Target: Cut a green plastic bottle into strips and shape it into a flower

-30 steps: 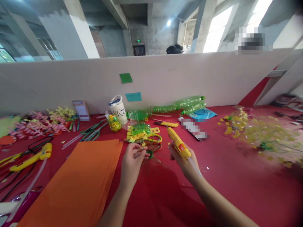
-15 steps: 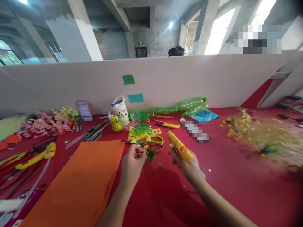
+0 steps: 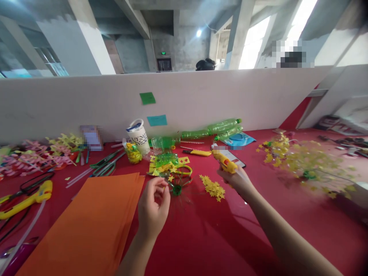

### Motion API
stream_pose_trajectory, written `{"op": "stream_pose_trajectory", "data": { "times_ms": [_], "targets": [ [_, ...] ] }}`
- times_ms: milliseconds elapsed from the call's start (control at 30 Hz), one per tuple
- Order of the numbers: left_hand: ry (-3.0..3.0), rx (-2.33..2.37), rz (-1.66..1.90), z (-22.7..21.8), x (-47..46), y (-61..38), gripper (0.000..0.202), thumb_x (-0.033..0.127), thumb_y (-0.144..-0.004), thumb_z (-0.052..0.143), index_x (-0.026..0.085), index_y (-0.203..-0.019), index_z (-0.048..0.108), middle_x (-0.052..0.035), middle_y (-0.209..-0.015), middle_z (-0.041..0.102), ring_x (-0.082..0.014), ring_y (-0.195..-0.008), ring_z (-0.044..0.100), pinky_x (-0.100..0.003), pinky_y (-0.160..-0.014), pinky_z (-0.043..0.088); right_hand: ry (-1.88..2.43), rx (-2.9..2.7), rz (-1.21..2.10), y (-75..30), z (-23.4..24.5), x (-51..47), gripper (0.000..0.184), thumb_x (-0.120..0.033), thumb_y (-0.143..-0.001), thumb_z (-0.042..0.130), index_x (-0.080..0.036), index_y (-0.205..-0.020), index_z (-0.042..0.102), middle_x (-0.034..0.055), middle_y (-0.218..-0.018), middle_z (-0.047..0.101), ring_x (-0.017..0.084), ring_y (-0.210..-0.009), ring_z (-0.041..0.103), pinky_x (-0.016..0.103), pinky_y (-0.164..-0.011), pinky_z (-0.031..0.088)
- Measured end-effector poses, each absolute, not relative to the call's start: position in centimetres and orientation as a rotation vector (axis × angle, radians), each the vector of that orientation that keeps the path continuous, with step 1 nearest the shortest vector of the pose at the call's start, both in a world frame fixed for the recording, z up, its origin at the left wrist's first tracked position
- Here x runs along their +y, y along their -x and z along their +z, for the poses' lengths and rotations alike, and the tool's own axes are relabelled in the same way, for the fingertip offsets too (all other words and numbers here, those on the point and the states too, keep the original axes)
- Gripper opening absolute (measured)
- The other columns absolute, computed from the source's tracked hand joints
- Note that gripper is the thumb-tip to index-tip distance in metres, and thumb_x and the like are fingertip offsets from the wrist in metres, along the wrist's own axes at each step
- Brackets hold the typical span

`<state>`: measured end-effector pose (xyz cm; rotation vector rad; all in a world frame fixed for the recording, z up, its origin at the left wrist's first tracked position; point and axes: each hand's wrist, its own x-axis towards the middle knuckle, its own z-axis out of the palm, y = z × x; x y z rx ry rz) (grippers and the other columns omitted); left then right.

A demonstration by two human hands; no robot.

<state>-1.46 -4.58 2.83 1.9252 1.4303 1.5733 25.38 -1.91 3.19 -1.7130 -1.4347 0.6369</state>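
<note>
My right hand (image 3: 236,179) grips a yellow hot glue gun (image 3: 227,162), raised over the right-middle of the table with a clear glue stick out of its back. My left hand (image 3: 153,209) is curled, thumb and fingers close together; a tiny yellow speck shows at the tips, too small to name. Just right of these fingers stands a green bottle neck (image 3: 177,189) with thin clear strips fanning out and yellow stars (image 3: 170,178) near their ends. A pile of yellow paper stars (image 3: 213,188) lies between my hands.
Scissors with yellow-green handles (image 3: 185,168) lie behind the bottle neck. A yellow utility knife (image 3: 201,153), green bottles (image 3: 224,128) and a white cup (image 3: 138,136) stand farther back. Orange paper (image 3: 83,218) lies left, another glue gun (image 3: 31,199) beyond it. A star-covered piece (image 3: 309,165) is right.
My right hand has moved the glue gun up and away to the right, uncovering the star pile. My left hand has drawn slightly back from the strips, its fingers looser. The view has shifted right.
</note>
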Motion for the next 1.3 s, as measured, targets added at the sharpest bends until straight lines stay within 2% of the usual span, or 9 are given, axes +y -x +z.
{"op": "stream_pose_trajectory", "data": {
  "times_ms": [67,133,333,467,567,733,900,1167,1300],
  "targets": [
    [-1.971,1.404,1.553,2.5,-4.6,1.3,0.023,0.017,-0.08,0.055,0.019,-0.102,0.051,-0.0036,-0.085,0.061,-0.0127,-0.07,0.059,-0.023,-0.064,0.049,1.729,-1.5,0.591,-26.2,1.4,-1.2,0.006,-0.025,-0.066,0.053,-0.019,-0.068,0.052,-0.0019,-0.057,0.056,0.012,-0.05,0.051,0.021,-0.046,0.036],
    [-1.993,1.39,1.54,2.3,-4.7,1.2,0.022,0.016,-0.081,0.054,0.019,-0.102,0.052,-0.0037,-0.085,0.061,-0.0126,-0.071,0.059,-0.023,-0.064,0.05,1.736,-1.564,0.552,-26.5,-0.4,-0.8,0.007,-0.024,-0.065,0.052,-0.019,-0.07,0.053,-0.0005,-0.062,0.058,0.014,-0.055,0.053,0.021,-0.049,0.035],
    [-2.019,1.368,1.526,1.9,-4.8,0.7,0.021,0.014,-0.081,0.054,0.019,-0.102,0.053,-0.0041,-0.086,0.062,-0.0127,-0.074,0.06,-0.022,-0.065,0.05,1.74,-1.779,0.382,-25.0,-2.8,-0.3,0.015,-0.033,-0.07,0.054,-0.018,-0.068,0.051,0.0023,-0.066,0.055,0.018,-0.066,0.05,0.024,-0.056,0.029],
    [-2.066,1.338,1.519,1.6,-5.0,0.3,0.022,0.014,-0.082,0.053,0.018,-0.103,0.053,-0.0054,-0.088,0.063,-0.0134,-0.076,0.061,-0.024,-0.066,0.051,1.769,-1.858,0.279,-23.7,-2.7,-0.1,0.012,-0.027,-0.068,0.056,-0.018,-0.066,0.049,0.0032,-0.063,0.054,0.02,-0.07,0.047,0.026,-0.061,0.024],
    [-2.076,1.342,1.511,1.6,-5.0,0.2,0.02,0.015,-0.082,0.052,0.018,-0.102,0.053,-0.0057,-0.087,0.063,-0.0137,-0.075,0.061,-0.024,-0.066,0.051,1.783,-1.87,0.245,-23.4,-2.7,-0.1,0.009,-0.024,-0.068,0.054,-0.018,-0.067,0.048,0.0038,-0.064,0.055,0.019,-0.069,0.046,0.026,-0.061,0.023],
    [-2.087,1.336,1.487,1.9,-5.0,0.1,0.018,0.015,-0.083,0.051,0.019,-0.1,0.054,-0.0057,-0.087,0.063,-0.0143,-0.076,0.061,-0.025,-0.066,0.051,1.761,-1.848,0.245,-24.0,-3.3,-0.1,0.013,-0.031,-0.073,0.049,-0.019,-0.069,0.047,0.0037,-0.066,0.056,0.017,-0.063,0.047,0.025,-0.055,0.023],
    [-2.112,1.296,1.479,1.9,-5.1,-0.1,0.017,0.013,-0.082,0.051,0.019,-0.098,0.054,-0.0047,-0.087,0.062,-0.0145,-0.076,0.06,-0.025,-0.066,0.05,1.755,-1.777,0.246,-24.8,-3.6,-0.2,0.012,-0.03,-0.076,0.043,-0.02,-0.071,0.045,0.0011,-0.064,0.054,0.015,-0.06,0.047,0.023,-0.053,0.025],
    [-2.153,1.262,1.496,2.0,-5.3,-0.1,0.016,0.011,-0.081,0.052,0.019,-0.095,0.056,-0.0043,-0.085,0.062,-0.0149,-0.075,0.06,-0.025,-0.068,0.049,1.701,-1.853,0.291,-24.1,-2.6,-0.6,0.016,-0.033,-0.071,0.048,-0.02,-0.064,0.043,0.0026,-0.062,0.052,0.016,-0.06,0.046,0.024,-0.053,0.025],
    [-2.157,1.253,1.499,2.2,-5.4,0.0,0.016,0.011,-0.081,0.051,0.019,-0.094,0.055,-0.0038,-0.084,0.061,-0.0142,-0.075,0.059,-0.024,-0.067,0.049,1.721,-1.809,0.342,-24.5,-2.7,-0.8,0.012,-0.031,-0.074,0.044,-0.02,-0.068,0.042,0.0008,-0.062,0.052,0.014,-0.054,0.045,0.023,-0.049,0.024]
  ]
}}
